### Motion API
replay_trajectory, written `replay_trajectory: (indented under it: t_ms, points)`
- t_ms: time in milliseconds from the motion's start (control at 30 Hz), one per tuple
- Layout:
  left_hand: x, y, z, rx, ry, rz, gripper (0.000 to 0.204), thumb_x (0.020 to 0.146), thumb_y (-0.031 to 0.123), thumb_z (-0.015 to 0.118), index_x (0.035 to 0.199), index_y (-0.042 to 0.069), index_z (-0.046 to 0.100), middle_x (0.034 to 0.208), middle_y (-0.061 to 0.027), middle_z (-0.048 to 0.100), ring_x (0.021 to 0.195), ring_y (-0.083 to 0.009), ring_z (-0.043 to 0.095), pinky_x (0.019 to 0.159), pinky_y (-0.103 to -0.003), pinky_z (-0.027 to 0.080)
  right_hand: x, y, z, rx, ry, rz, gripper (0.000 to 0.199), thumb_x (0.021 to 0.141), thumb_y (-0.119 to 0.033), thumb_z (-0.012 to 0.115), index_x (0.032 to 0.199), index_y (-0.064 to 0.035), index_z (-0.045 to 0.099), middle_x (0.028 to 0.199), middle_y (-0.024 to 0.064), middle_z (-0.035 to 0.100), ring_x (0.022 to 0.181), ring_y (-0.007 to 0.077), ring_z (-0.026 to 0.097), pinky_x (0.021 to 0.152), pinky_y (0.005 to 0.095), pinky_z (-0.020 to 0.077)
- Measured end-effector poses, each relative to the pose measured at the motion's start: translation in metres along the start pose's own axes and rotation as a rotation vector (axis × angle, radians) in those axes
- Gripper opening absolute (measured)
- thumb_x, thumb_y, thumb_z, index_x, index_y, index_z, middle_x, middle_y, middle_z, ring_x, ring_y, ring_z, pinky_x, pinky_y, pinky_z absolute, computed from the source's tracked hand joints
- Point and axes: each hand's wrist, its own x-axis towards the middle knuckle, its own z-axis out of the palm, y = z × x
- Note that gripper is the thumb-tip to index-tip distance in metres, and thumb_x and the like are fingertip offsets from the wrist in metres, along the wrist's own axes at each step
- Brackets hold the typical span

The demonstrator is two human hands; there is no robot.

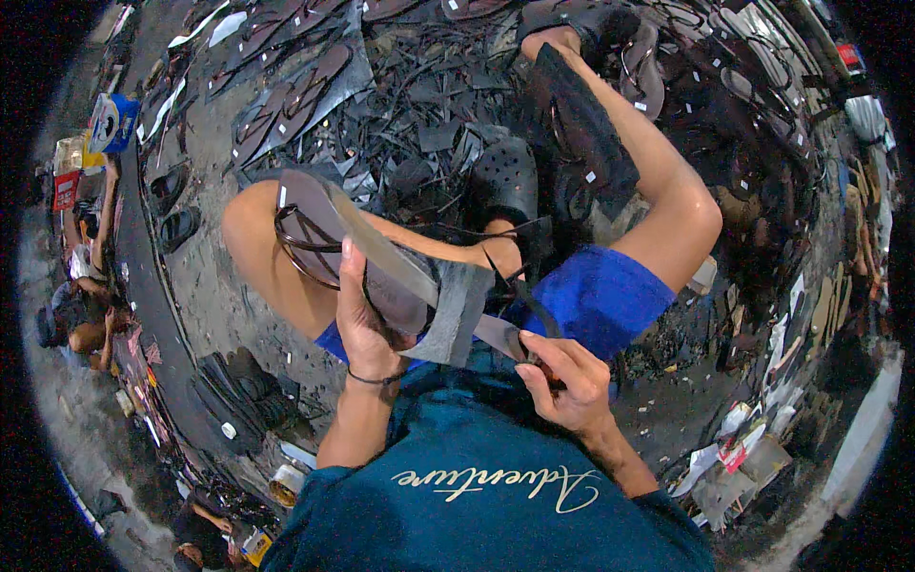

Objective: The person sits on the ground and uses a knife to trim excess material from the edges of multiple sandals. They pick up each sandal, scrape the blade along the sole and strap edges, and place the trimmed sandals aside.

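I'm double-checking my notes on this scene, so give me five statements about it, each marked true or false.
1. The left hand holds a brown sandal. True.
2. The right hand is empty. False: it grips a flat blade.
3. A dark band circles the left wrist. True.
4. The person's shorts are red. False: they are blue.
5. Other sandals lie on the ground ahead. True.

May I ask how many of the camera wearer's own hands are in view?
2: the left hand, partly hidden behind the strappy sandal it grips, and the right hand, lower and to the right, pinching a flat blade-like tool.
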Motion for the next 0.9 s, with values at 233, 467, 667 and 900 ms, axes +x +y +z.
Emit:
replay_trajectory:
  t_ms: [233, 467, 667, 900]
  points:
    - [-0.006, -0.017, -0.049, 0.205, 0.038, 0.026, 0.042, 0.103, 0.045, 0.047, 0.117, 0.008, 0.061, 0.103, -0.0062, 0.068, 0.093, -0.0206, 0.065, 0.083, -0.035, 0.053, 0.020, -0.022, -0.005, 0.103, -0.168, 0.084, 0.032, 0.084, -0.011, 0.076, 0.114, -0.0031, 0.070, 0.081, 0.0125, 0.068, 0.060, 0.0198, 0.064, 0.055, 0.0300, 0.0514]
    - [-0.013, -0.024, -0.063, 0.301, 0.191, 0.058, 0.042, 0.103, 0.048, 0.046, 0.108, 0.009, 0.061, 0.092, -0.0038, 0.063, 0.081, -0.0161, 0.061, 0.073, -0.031, 0.052, 0.054, -0.027, 0.022, 0.278, -0.323, 0.103, 0.030, 0.086, -0.004, 0.067, 0.115, -0.0046, 0.070, 0.077, 0.0143, 0.066, 0.058, 0.0208, 0.063, 0.054, 0.0318, 0.0501]
    - [-0.011, -0.019, -0.069, 0.217, 0.132, 0.063, 0.046, 0.102, 0.052, 0.046, 0.108, 0.009, 0.061, 0.094, -0.0035, 0.063, 0.082, -0.0173, 0.061, 0.075, -0.032, 0.052, 0.037, -0.016, 0.024, 0.305, -0.402, 0.201, 0.032, 0.088, -0.016, 0.067, 0.119, -0.0095, 0.068, 0.082, 0.0147, 0.068, 0.068, 0.0293, 0.067, 0.063, 0.0386, 0.0557]
    - [-0.009, -0.005, -0.065, 0.363, -0.079, 0.014, 0.043, 0.107, 0.040, 0.041, 0.119, 0.002, 0.057, 0.113, -0.0056, 0.063, 0.100, -0.0179, 0.062, 0.089, -0.034, 0.051, 0.058, -0.006, 0.065, 0.569, -0.211, 0.154, 0.029, 0.095, -0.011, 0.065, 0.121, 0.0005, 0.065, 0.080, 0.0023, 0.064, 0.061, 0.0076, 0.055, 0.054, 0.0255, 0.0468]
